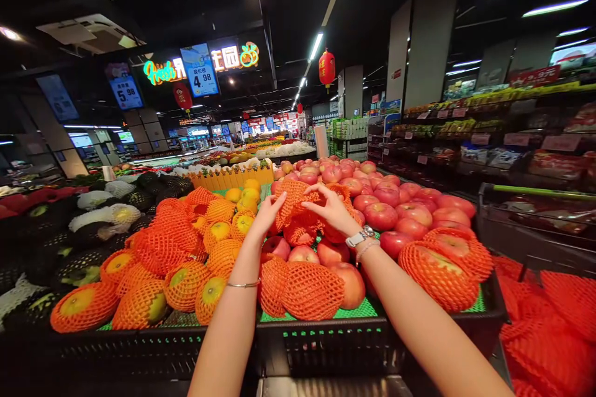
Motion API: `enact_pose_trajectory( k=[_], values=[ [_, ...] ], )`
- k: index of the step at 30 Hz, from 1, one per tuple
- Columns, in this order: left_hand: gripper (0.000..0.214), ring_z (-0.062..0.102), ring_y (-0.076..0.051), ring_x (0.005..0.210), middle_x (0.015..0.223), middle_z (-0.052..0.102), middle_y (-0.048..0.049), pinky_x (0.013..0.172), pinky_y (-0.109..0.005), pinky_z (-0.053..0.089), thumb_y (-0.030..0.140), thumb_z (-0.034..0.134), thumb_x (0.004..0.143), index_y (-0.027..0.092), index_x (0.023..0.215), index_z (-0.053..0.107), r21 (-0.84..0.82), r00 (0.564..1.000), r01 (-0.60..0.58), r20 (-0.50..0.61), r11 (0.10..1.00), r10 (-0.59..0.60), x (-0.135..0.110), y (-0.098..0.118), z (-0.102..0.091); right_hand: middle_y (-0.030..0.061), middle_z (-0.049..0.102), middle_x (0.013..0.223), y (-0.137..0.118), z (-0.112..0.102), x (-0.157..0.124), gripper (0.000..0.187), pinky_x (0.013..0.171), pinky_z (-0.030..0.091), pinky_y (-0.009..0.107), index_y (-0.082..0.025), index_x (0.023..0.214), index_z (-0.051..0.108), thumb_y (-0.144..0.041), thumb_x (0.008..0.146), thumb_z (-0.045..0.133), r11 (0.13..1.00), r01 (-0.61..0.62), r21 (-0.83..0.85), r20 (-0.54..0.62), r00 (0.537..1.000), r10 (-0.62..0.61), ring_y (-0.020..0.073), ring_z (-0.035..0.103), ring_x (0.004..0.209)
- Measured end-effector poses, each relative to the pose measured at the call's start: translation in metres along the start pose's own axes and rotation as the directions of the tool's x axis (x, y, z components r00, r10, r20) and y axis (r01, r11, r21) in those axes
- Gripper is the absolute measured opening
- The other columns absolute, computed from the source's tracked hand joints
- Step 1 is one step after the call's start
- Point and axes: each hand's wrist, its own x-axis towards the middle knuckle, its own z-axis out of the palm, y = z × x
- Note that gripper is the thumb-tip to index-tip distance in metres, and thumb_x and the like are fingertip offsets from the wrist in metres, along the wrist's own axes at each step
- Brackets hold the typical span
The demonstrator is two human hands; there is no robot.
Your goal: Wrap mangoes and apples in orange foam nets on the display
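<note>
Over the apple bin, my left hand (269, 216) and my right hand (329, 206) hold an orange foam fruit net (292, 197) between them. My left thumb and fingers grip its left side. The fingers of my right hand curl on its right side, and whether an apple is inside the net I cannot tell. Below my hands lie bare red apples (303, 254) and a netted apple (313, 290). More loose apples (388, 193) are heaped behind and to the right of my right hand.
Left of the apples are netted yellow-orange fruits (186, 285) and a pile of empty orange nets (168, 236). Dark netted fruits (84, 260) lie farther left. A black crate edge (335, 330) runs along the front. At right are a shopping cart (535, 189) and loose red nets (549, 341).
</note>
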Motion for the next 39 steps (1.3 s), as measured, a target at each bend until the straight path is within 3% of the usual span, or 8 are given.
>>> enact_pose_trajectory(
  k=[3,7,12,17,20,26,32,39],
  values=[
    [0.036,0.061,-0.017,0.077,0.083,0.066,-0.0036,0.073,-0.028,0.049,0.052,0.063,0.076,0.017,0.083,0.060,-0.145,0.999,-0.031,0.028,0.989,0.036,0.001,0.005,-0.003,0.0046,0.061,0.102,0.003,0.001,0.000,0.020,0.097,0.042,0.039,-0.020,0.094,0.055,-0.023,0.074,0.059,0.995,0.032,-0.097,-0.028,0.999,-0.034,0.0214,0.056,0.099],
    [0.029,0.054,-0.014,0.074,0.076,0.057,0.0007,0.071,-0.025,0.046,0.043,0.069,0.070,0.019,0.072,0.053,-0.078,0.955,-0.275,-0.139,0.958,0.263,-0.006,0.019,-0.002,0.0046,0.056,0.095,0.011,0.006,-0.001,0.022,0.091,0.043,0.038,-0.020,0.088,0.051,-0.010,0.069,0.051,0.964,-0.057,-0.258,-0.129,0.991,0.024,0.0213,0.053,0.091],
    [0.029,0.051,-0.014,0.066,0.067,0.053,0.0030,0.066,-0.026,0.045,0.045,0.065,0.073,0.021,0.069,0.048,-0.121,0.946,-0.313,0.048,0.942,0.321,-0.015,0.024,0.005,0.0043,0.050,0.094,0.016,0.011,-0.002,0.022,0.098,0.040,0.042,-0.021,0.086,0.056,-0.009,0.068,0.053,0.945,-0.153,-0.288,-0.247,0.966,0.081,0.0231,0.051,0.097],
    [0.033,0.063,-0.021,0.092,0.094,0.070,-0.0041,0.088,-0.033,0.049,0.048,0.063,0.075,0.019,0.091,0.061,-0.157,0.976,-0.215,-0.049,0.964,0.210,-0.005,0.016,0.005,-0.0032,0.048,0.070,0.005,0.008,0.002,0.015,0.074,0.046,0.032,-0.022,0.082,0.050,-0.014,0.070,0.053,0.991,-0.118,-0.064,-0.300,0.949,0.094,0.0167,0.050,0.067],
    [0.040,0.065,-0.024,0.088,0.091,0.073,-0.0070,0.083,-0.035,0.051,0.051,0.068,0.069,0.016,0.088,0.067,-0.129,0.992,-0.127,-0.016,0.983,0.126,-0.003,0.016,0.005,-0.0038,0.054,0.074,0.000,0.008,0.004,0.021,0.072,0.048,0.029,-0.024,0.080,0.039,-0.023,0.072,0.058,0.990,-0.029,0.135,-0.369,0.926,0.077,0.0142,0.056,0.069],
    [0.033,0.060,-0.018,0.068,0.071,0.070,-0.0020,0.068,-0.030,0.049,0.048,0.070,0.067,0.016,0.070,0.068,-0.191,0.986,-0.164,-0.033,0.968,0.161,-0.007,0.020,0.003,-0.0009,0.062,0.075,0.000,0.005,0.005,0.008,0.082,0.053,0.032,-0.022,0.074,0.051,-0.014,0.072,0.052,0.996,-0.052,0.078,-0.133,0.989,0.062,0.0163,0.060,0.077],
    [0.021,0.063,-0.021,0.074,0.070,0.070,-0.0041,0.069,-0.032,0.051,0.037,0.056,0.061,0.019,0.061,0.068,-0.354,0.974,-0.196,-0.176,0.914,0.141,-0.001,0.016,-0.005,0.0023,0.070,0.088,0.006,0.001,0.002,0.036,0.082,0.052,0.033,-0.017,0.094,0.064,-0.002,0.063,0.052,0.987,-0.062,-0.147,0.044,0.997,0.069,0.0176,0.061,0.079],
    [0.021,0.052,-0.014,0.055,0.061,0.065,-0.0027,0.051,-0.024,0.043,0.028,0.052,0.058,0.017,0.063,0.070,-0.363,0.979,0.018,0.195,0.932,0.057,-0.007,0.022,-0.006,0.0027,0.064,0.071,0.002,-0.008,0.003,0.018,0.073,0.049,0.032,-0.017,0.069,0.063,-0.008,0.070,0.047,0.976,-0.027,-0.218,-0.102,0.995,0.005,0.0188,0.056,0.072]
  ],
)
